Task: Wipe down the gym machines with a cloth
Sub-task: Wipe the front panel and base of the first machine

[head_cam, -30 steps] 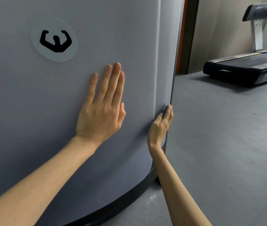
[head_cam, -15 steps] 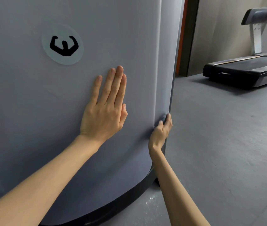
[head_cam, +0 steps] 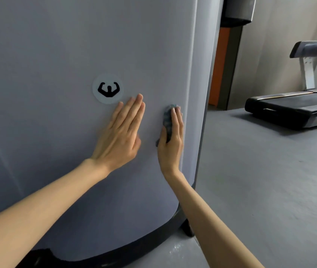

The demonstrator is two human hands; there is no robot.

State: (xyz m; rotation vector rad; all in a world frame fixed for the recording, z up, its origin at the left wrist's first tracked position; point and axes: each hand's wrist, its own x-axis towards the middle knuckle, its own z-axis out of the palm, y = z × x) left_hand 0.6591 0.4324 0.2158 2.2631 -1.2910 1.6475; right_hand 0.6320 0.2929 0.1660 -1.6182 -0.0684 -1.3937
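Machine cover [head_cam: 57, 45]: a tall, smooth, pale grey panel that fills the left and middle of the view. It curves away to a vertical edge on the right.
Floor [head_cam: 270, 180]: grey and matte, spreading from the cover's foot to the right and far side. A small shiny patch lies near the cover's bottom corner.
Wall [head_cam: 273, 35]: plain beige, behind the treadmill at the upper right.
Treadmill [head_cam: 293, 109]: black deck with a pale upright post, standing on the floor at the far right, well apart from the cover.
Base trim [head_cam: 134, 250]: a black band running along the curved bottom of the cover.
Door strip [head_cam: 218, 70]: a narrow orange band just beyond the cover's right edge, beside a dark frame.
Left hand [head_cam: 119, 136]: palm flat on the cover, just below and right of the sticker. Its fingers [head_cam: 134, 111] are straight, pressed close together and point up and to the right. It holds nothing.
Right hand [head_cam: 171, 144]: laid against the cover close to the right vertical edge, just beside the left hand but not touching it. Its fingers [head_cam: 175, 120] are straight and together, pressing the cloth onto the panel, and the thumb lies along the cloth's lower left side.
Sticker [head_cam: 107, 88]: a pale round disc with a black emblem, stuck on the cover, its lower right rim near the left fingertips.
Cloth [head_cam: 167, 120]: small, dark grey-blue and bunched, trapped between the right hand and the cover. It shows past the fingertips and along the thumb side.
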